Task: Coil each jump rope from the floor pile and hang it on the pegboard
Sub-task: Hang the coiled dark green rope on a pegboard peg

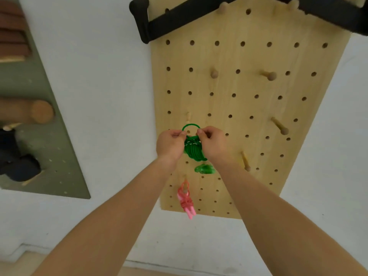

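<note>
Reach in from 7 and 5 o'clock with bare forearms, pinching rope [194, 152] with left hand [170, 145] and right hand [212, 144], fingers curled.

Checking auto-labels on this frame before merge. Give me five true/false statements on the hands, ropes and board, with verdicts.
1. Both hands pinch the green rope. True: the left hand and the right hand each pinch the green rope near its top loop.
2. The pink rope lies on the floor. False: the pink rope hangs low on the pegboard.
3. The green rope is coiled into a bundle. True.
4. Every pegboard hole holds a peg. False: most holes are bare, and only a few pegs stick out.
5. The green rope is held higher on the board than the pink rope. True.
</note>
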`<act>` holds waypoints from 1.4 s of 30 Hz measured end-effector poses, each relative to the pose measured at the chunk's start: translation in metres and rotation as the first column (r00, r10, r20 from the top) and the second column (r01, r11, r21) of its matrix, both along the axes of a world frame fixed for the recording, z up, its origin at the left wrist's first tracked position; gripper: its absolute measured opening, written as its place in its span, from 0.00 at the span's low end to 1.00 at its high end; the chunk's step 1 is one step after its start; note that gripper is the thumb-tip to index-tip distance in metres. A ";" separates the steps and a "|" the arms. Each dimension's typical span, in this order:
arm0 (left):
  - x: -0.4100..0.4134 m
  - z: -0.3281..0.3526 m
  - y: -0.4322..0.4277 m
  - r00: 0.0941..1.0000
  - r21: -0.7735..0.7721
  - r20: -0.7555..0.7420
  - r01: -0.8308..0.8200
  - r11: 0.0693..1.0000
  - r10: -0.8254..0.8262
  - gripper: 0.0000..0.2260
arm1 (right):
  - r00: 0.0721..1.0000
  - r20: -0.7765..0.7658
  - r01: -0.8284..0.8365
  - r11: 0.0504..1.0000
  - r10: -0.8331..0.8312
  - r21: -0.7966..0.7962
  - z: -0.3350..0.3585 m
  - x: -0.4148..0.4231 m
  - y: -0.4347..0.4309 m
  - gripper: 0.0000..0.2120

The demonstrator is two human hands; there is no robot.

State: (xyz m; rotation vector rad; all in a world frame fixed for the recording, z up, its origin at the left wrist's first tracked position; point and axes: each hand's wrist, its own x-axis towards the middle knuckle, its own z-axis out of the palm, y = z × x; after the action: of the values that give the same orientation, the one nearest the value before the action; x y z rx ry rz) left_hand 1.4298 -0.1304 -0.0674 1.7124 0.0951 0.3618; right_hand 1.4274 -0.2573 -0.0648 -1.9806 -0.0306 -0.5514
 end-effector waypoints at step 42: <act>0.042 -0.015 0.050 0.982 0.817 -0.156 0.191 0.543 -0.111 0.19 | 0.954 -0.179 0.069 0.754 -0.241 -0.653 0.002 0.036 -0.036 0.19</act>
State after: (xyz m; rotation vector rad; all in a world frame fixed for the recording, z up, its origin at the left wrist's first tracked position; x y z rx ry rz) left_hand 1.4714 -0.0804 -0.0823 2.6813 -0.2085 0.1983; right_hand 1.4632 -0.2929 -0.0626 -2.7438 0.1255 -0.4159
